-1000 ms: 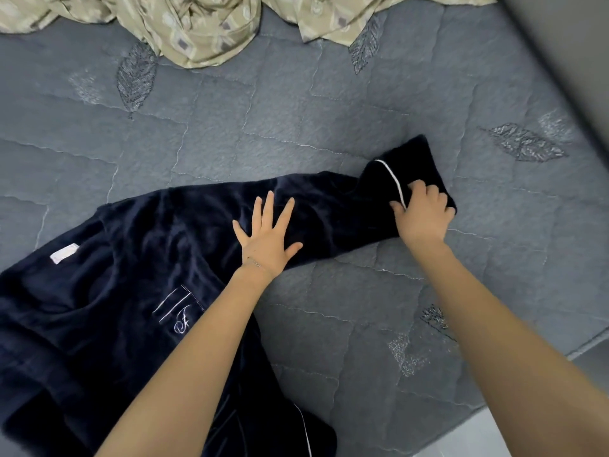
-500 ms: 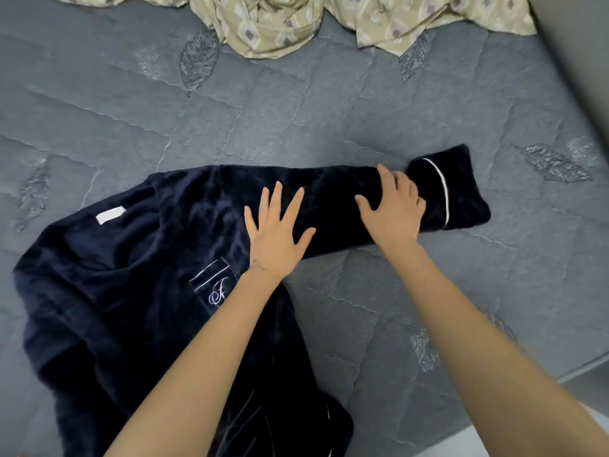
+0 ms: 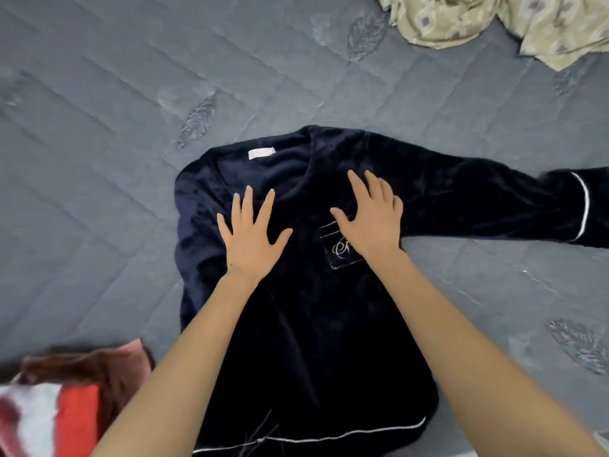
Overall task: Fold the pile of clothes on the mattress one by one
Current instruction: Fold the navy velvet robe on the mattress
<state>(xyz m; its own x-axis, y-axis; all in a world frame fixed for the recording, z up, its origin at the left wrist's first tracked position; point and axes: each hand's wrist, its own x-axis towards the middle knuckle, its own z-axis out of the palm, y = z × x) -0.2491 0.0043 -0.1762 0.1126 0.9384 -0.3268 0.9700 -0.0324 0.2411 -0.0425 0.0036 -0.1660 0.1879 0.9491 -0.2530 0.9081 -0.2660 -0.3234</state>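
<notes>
Right hand joined left hand, seemingly flat on sweater.

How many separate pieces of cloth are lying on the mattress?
3: a navy top in the middle, beige patterned cloth at top right, a red-and-white piece at bottom left. The beige one may be several pieces.

Bedroom at home: quilted grey mattress, crumpled patterned sheet.
</notes>
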